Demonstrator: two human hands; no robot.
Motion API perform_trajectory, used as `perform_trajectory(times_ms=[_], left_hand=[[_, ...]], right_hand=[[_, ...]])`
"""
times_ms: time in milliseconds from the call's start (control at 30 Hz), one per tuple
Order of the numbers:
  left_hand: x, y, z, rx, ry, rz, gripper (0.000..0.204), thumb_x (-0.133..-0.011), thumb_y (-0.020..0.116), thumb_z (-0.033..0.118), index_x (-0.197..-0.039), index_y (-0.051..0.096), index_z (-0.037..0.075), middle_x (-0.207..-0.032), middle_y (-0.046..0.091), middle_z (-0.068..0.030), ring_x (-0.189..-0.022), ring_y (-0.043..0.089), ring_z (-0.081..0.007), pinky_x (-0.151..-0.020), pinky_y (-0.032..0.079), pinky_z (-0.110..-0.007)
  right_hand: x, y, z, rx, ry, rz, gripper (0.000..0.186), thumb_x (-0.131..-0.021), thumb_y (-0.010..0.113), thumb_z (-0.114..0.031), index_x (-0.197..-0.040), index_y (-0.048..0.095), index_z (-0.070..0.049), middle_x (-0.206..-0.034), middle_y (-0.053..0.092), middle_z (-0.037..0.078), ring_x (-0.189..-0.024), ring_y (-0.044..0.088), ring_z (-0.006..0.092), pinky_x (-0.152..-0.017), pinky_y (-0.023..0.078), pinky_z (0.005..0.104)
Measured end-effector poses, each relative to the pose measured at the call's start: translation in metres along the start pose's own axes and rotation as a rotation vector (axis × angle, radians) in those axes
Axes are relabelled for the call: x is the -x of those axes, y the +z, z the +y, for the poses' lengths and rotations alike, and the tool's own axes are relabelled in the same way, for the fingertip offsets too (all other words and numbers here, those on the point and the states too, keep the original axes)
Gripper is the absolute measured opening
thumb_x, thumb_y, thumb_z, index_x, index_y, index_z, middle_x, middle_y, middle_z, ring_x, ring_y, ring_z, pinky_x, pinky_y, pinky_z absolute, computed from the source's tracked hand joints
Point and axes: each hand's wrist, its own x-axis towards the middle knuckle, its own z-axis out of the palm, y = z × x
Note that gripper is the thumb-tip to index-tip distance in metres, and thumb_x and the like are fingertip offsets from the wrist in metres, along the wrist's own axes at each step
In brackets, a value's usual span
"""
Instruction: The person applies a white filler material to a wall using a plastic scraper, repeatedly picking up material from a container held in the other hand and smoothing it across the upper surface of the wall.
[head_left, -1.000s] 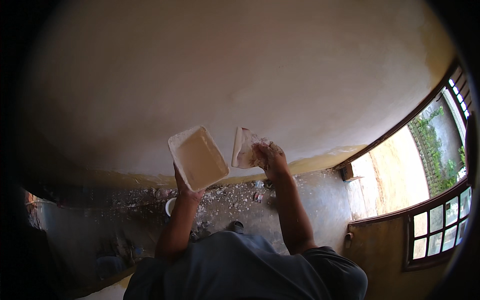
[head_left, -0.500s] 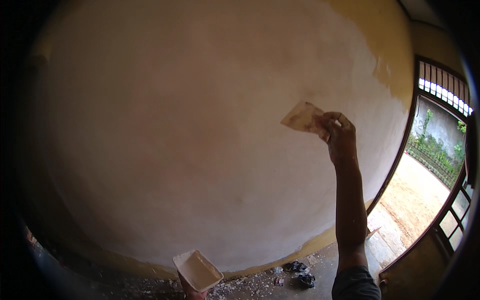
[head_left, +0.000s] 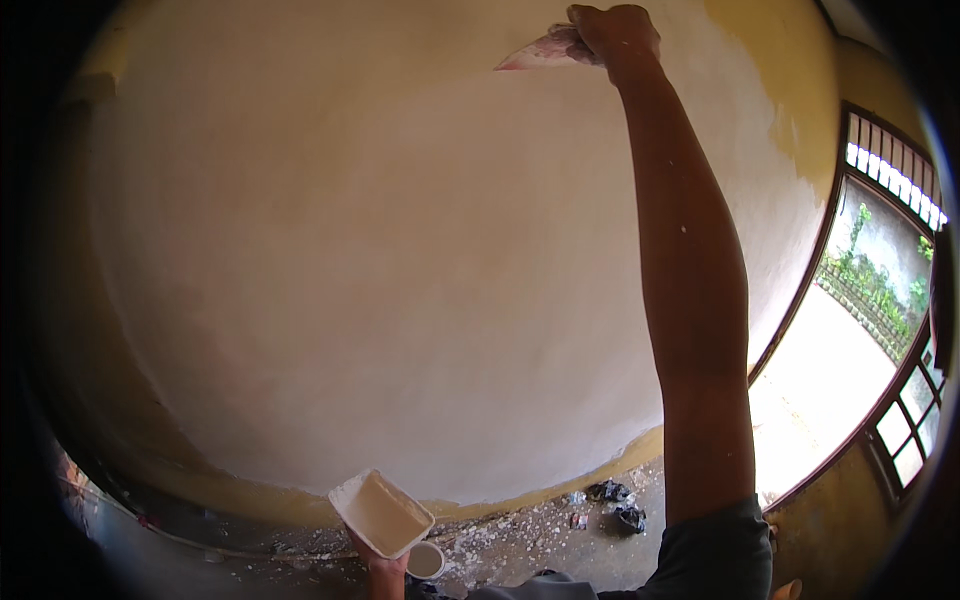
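High up, my right hand (head_left: 615, 35) grips a wide, flat putty scraper (head_left: 540, 55), whose reddish, smeared blade lies at or very near the wall (head_left: 400, 240). The wall is coated pale white-beige, with yellow paint showing round its edges. Low in the view, my left hand (head_left: 383, 566) is closed round an off-white rectangular tub (head_left: 385, 512) of smooth cream paste, held tilted toward me. My left fingers are partly hidden behind the tub.
A round white bucket (head_left: 425, 552) sits below the tub on the grey floor (head_left: 560, 560), among white flakes and scraps. Crumpled black plastic (head_left: 627, 518) lies near the wall's foot. At right are a bright open doorway (head_left: 830, 350) and a paned window (head_left: 910, 420).
My right hand and scraper have risen from beside the tub to high on the wall. The view has tilted up to the wall, and the tub now sits low in it.
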Motion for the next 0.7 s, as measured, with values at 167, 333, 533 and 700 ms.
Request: perform_trajectory(times_ms=[167,333,533,700], left_hand=[[-0.005,-0.042,-0.008,0.020,0.022,-0.040,0.054,-0.101,0.044,0.052,-0.140,0.050,0.015,-0.133,0.060,-0.0059,-0.123,0.057,-0.0288,-0.106,0.045,-0.051],[-0.019,-0.075,-0.013,0.070,0.069,-0.047,0.057,-0.100,0.046,0.054,-0.141,0.050,0.015,-0.137,0.058,-0.0063,-0.126,0.055,-0.0291,-0.108,0.043,-0.052],[-0.009,-0.110,-0.017,-0.081,0.272,0.079,0.061,-0.099,0.047,0.056,-0.144,0.048,0.015,-0.140,0.056,-0.0075,-0.130,0.052,-0.0309,-0.109,0.041,-0.053],[-0.011,-0.148,-0.015,-0.820,0.705,0.188,0.090,-0.078,0.079,0.028,-0.151,0.032,0.004,-0.147,0.045,-0.0192,-0.130,0.050,-0.0375,-0.108,0.043,-0.052]], right_hand=[[-0.004,0.063,0.034,0.149,-0.192,0.153,0.029,-0.078,0.071,-0.024,-0.095,0.073,0.000,-0.112,0.071,0.023,-0.107,0.070,0.0312,-0.090,0.057,0.0402],[-0.061,0.098,0.039,0.258,-0.160,0.241,0.033,-0.079,0.072,-0.025,-0.102,0.074,-0.002,-0.113,0.071,0.022,-0.109,0.069,0.0312,-0.090,0.057,0.0392],[-0.099,0.104,0.023,0.445,-0.224,0.212,0.033,-0.081,0.071,-0.026,-0.106,0.074,-0.005,-0.118,0.071,0.016,-0.111,0.068,0.0300,-0.090,0.057,0.0386],[-0.131,0.097,0.006,0.442,-0.185,0.208,0.039,-0.081,0.072,-0.029,-0.112,0.072,-0.005,-0.123,0.068,0.017,-0.116,0.066,0.0294,-0.094,0.055,0.0380]])
